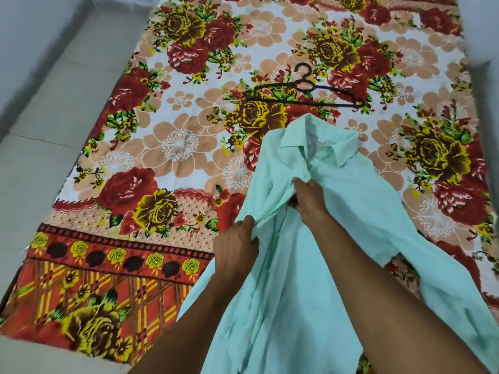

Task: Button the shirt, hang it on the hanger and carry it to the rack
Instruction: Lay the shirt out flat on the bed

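A: Shirt [318, 238] lies on the floral blanket [167, 147], collar toward the black hanger [303, 90] just beyond it.

B: And your 2 hands?

A: Your left hand [236, 245] pinches its front edge; your right hand [310, 198] grips the placket.

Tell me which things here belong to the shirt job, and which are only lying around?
Belong to the job:
shirt, gripped at the front by the left hand and right hand
hanger, lying beyond the collar

Only lying around:
blanket under both
floor beside it
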